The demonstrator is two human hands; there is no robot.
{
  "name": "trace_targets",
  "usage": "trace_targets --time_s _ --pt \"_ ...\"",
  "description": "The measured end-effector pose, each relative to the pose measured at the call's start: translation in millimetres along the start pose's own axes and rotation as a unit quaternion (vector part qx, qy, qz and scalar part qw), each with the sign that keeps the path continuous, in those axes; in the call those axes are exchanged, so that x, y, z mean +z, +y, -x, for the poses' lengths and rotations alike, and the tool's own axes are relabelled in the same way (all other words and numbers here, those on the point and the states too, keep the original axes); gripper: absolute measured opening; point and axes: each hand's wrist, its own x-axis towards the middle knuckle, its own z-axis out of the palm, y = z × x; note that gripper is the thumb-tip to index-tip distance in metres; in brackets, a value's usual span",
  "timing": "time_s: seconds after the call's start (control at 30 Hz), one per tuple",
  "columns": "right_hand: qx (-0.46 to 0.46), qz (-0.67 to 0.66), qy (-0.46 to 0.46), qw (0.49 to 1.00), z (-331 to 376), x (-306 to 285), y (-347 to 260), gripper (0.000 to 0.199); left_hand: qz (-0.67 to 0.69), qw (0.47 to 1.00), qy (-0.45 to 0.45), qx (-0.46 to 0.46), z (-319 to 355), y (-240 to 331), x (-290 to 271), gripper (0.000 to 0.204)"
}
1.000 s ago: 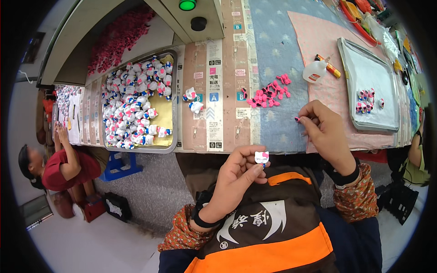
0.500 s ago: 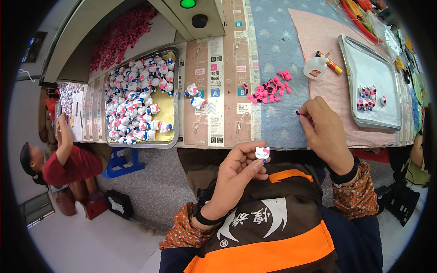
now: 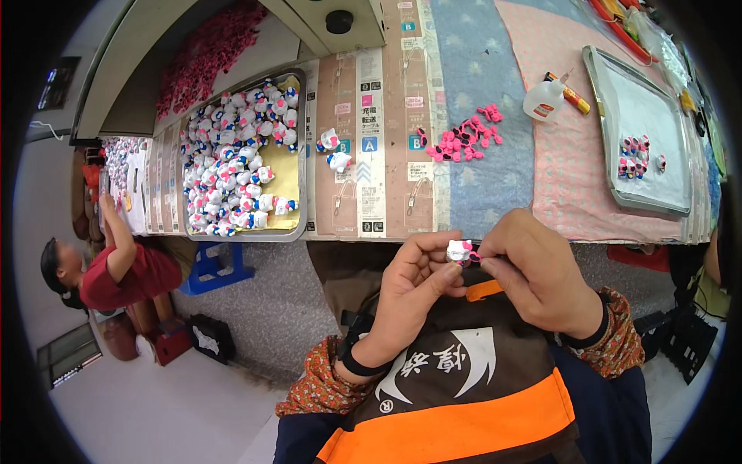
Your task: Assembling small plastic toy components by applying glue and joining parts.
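Observation:
Over my lap at the table's near edge, my left hand (image 3: pixel 416 284) pinches a small white cat figurine (image 3: pixel 457 249) with a pink bow, its head showing above the fingertips. From the right, my right hand (image 3: pixel 541 272) holds a small pink-and-black piece (image 3: pixel 475 257) between thumb and forefinger. That piece is against or very close to the figurine's side; whether they touch I cannot tell. Beyond the hands, a heap of similar pink pieces (image 3: pixel 464 141) lies on the blue cloth. Two loose figurines (image 3: pixel 338 162) rest on the printed table covering to its left.
At left stands a metal tray (image 3: pixel 302 178) full of figurines, below a grey machine (image 3: pixel 309 23). A white bottle (image 3: pixel 543 100) and an orange tube (image 3: pixel 576 98) lie near a right-hand tray (image 3: pixel 641 100) with several finished-looking pieces. Another person (image 3: pixel 116 271) works at far left.
My right hand has come down and left with the pink piece, from above the cloth to the figurine. The figurine has tilted in my left hand. The view has shifted slightly.

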Motion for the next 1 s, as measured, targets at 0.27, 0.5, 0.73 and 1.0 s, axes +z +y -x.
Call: trace_targets --time_s 0.27,0.5,0.73,1.0 --pt "0.003 -0.032 -0.012 0.999 6.1 5.9 1.3 0.016 -0.041 0.999 -0.022 0.027 3.5 -2.5 0.5 0.038" --pt "0.046 -0.053 -0.003 0.998 8.8 6.9 0.1 0.013 -0.076 0.996 -0.021 0.038 7.2 -3.1 4.8 0.038" --pt "0.121 -0.09 -0.007 0.989 10.1 6.7 -2.9 0.012 -0.118 0.992 -0.025 0.045 8.2 -5.1 3.7 0.038" --pt "0.105 -0.044 0.025 0.993 14.3 14.9 -3.6 0.017 -0.079 0.996 -0.021 0.043 8.2 -5.5 10.2 0.039"
